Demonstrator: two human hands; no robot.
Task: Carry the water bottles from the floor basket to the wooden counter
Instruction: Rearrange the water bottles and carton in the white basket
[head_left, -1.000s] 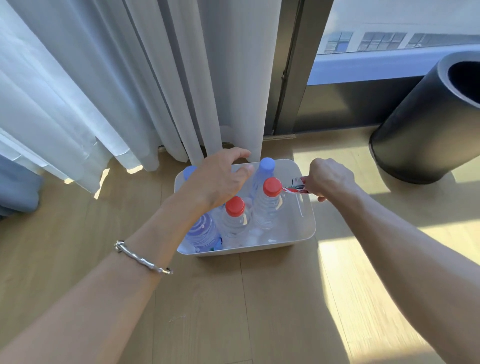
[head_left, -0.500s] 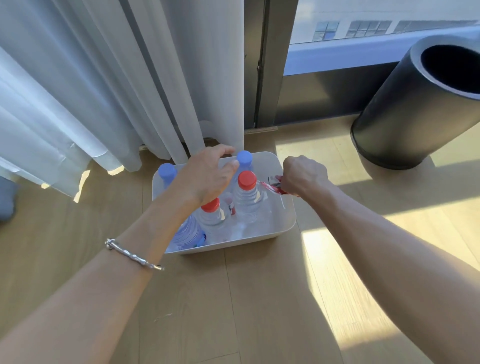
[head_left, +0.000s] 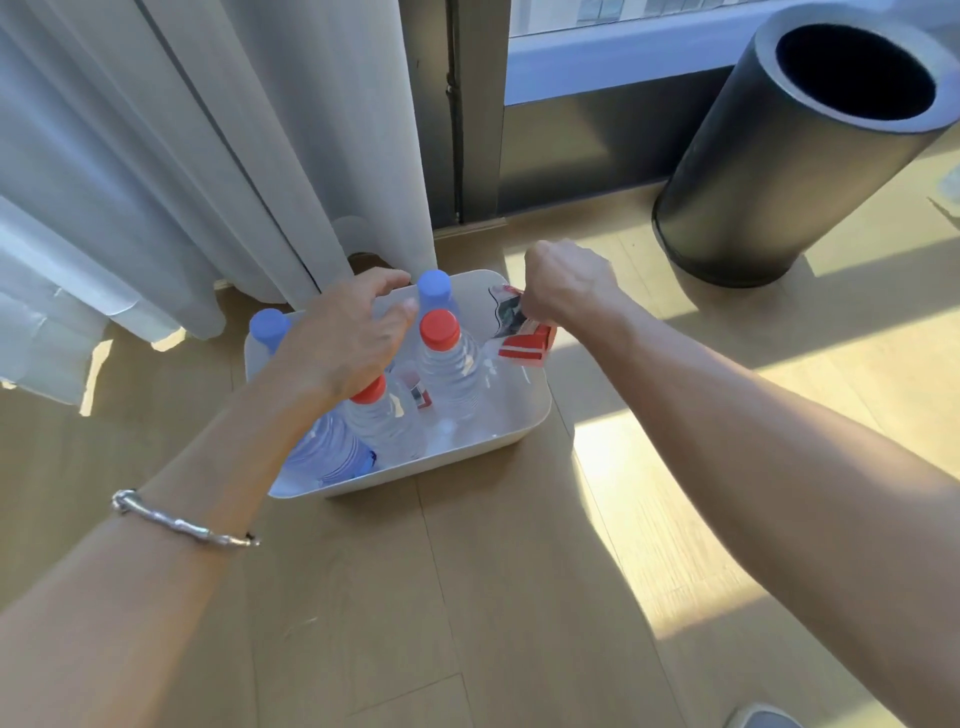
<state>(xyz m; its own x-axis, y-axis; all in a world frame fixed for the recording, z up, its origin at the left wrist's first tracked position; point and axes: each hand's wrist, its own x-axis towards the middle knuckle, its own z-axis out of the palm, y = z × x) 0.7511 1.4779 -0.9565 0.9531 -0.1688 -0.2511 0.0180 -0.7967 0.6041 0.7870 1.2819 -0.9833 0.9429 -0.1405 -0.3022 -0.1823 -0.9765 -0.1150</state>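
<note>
Four bottles sitting in basket; I'm hovering left hand, fingers apart; right hand pinching wrapper; next needing neck grip.

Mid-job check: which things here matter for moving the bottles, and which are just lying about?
For the job: white basket, back blue-capped bottle, left blue-capped bottle, back red-capped bottle, front red-capped bottle, left hand.
Lying about: red-and-white packet held by the right hand, black bin, curtain.
</note>
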